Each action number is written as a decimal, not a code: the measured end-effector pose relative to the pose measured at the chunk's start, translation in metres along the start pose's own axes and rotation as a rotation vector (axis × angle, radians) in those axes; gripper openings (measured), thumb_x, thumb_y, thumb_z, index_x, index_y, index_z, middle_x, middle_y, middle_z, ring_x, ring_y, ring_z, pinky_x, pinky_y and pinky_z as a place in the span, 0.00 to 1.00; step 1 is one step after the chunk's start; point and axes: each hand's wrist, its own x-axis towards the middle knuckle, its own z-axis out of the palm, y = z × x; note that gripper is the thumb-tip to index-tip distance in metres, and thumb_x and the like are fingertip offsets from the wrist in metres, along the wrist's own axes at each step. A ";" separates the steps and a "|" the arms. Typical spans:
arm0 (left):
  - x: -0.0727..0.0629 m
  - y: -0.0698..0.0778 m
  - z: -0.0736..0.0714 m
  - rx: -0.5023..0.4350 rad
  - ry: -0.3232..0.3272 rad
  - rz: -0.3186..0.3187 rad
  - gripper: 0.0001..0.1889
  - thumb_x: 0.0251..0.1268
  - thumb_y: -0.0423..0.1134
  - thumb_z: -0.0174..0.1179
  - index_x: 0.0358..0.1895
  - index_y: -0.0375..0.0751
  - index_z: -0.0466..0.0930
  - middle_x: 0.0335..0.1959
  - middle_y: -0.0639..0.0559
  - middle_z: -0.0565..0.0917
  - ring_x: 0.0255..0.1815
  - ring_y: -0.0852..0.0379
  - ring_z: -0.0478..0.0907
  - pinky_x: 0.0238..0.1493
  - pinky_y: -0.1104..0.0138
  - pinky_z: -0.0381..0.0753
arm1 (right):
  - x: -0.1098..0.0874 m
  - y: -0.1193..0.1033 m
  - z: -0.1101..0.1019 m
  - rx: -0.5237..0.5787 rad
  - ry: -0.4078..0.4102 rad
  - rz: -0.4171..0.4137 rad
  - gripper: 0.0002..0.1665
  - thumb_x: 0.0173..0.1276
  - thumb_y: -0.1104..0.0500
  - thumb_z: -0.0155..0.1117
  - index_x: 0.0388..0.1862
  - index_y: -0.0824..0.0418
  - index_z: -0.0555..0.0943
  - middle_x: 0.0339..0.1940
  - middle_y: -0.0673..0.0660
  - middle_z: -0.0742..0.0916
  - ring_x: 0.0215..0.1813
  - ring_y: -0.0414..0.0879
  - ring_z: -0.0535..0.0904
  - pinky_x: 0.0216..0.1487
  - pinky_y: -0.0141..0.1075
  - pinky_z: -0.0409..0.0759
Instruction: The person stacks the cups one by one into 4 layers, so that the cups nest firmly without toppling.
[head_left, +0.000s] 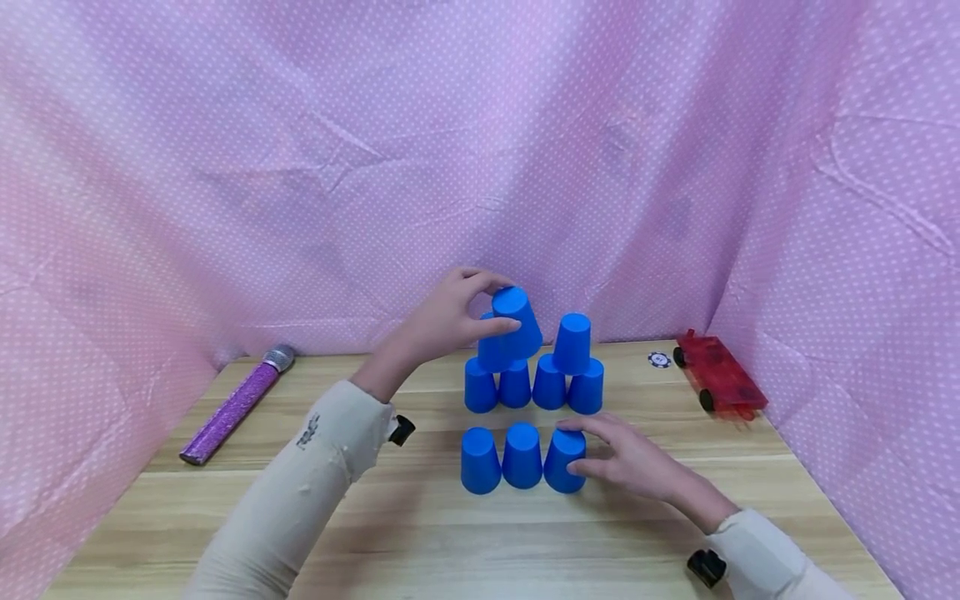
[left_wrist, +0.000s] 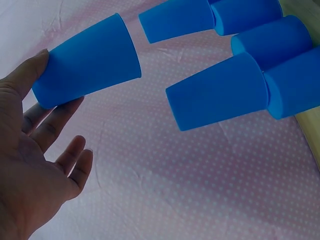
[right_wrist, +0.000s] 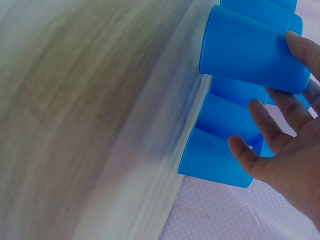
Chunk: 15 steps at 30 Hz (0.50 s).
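My left hand (head_left: 448, 315) pinches an upside-down blue cup (head_left: 523, 332) near its closed end, thumb on one side and fingers on the other. In the left wrist view this cup (left_wrist: 87, 62) hangs tilted, apart from the stacked ones. Behind it a second-tier cup (head_left: 491, 350) is partly hidden; another second-tier cup (head_left: 573, 343) stands to the right. Both rest on a back row of several blue cups (head_left: 480, 387). Closer to me is a front row of three, and my right hand (head_left: 637, 462) grips its rightmost cup (head_left: 561, 467) between thumb and fingers.
A glittery purple microphone (head_left: 236, 408) lies at the table's left. On the right are a poker chip (head_left: 659, 360) and a translucent red toy car (head_left: 722, 377). A pink dotted cloth (head_left: 480, 167) hangs behind and beside the wooden table (head_left: 480, 550).
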 end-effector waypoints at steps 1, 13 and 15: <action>0.003 0.001 0.002 0.011 -0.003 0.005 0.30 0.64 0.57 0.66 0.66 0.50 0.76 0.62 0.48 0.79 0.70 0.46 0.66 0.65 0.45 0.74 | 0.000 0.000 0.000 0.002 0.000 0.003 0.32 0.64 0.42 0.71 0.67 0.35 0.74 0.67 0.55 0.79 0.71 0.61 0.71 0.63 0.65 0.74; 0.027 0.000 0.023 0.028 -0.039 -0.085 0.32 0.62 0.58 0.67 0.67 0.51 0.75 0.64 0.48 0.77 0.72 0.46 0.63 0.66 0.46 0.75 | 0.000 0.001 -0.001 0.013 -0.021 -0.020 0.33 0.65 0.43 0.71 0.69 0.41 0.75 0.66 0.55 0.79 0.70 0.62 0.73 0.63 0.64 0.75; 0.032 0.000 0.028 0.043 -0.038 -0.102 0.32 0.62 0.58 0.68 0.67 0.51 0.75 0.64 0.49 0.78 0.73 0.47 0.62 0.67 0.46 0.74 | 0.000 0.001 -0.002 0.014 -0.020 -0.019 0.33 0.65 0.43 0.71 0.69 0.42 0.75 0.66 0.55 0.79 0.69 0.62 0.73 0.63 0.64 0.75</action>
